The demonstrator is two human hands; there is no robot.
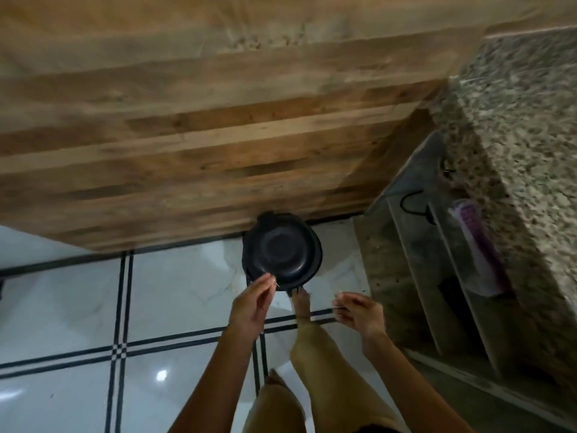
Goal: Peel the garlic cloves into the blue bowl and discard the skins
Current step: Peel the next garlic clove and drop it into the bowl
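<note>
Probably papery, featherlight and easily torn, a wisp of garlic skin (276, 285) sits pinched in the fingertip grip of the left hand (251, 306) above the closed black bin (282, 251), while the right hand (359, 314) curls loosely, contents indiscernible.

The scene was dim and warm-toned, with no lamp in view. A small white glare spot sat on the glossy floor (161, 375), probably the reflection of an overhead light. Motion blur smeared the wood panel (218, 120), and the wide lens bowed its lines. The shelves (437, 276) lay in deep shadow. The dark lid (282, 251) kept little detail. The left hand (249, 307) and right hand (359, 314) looked slightly soft.
</note>
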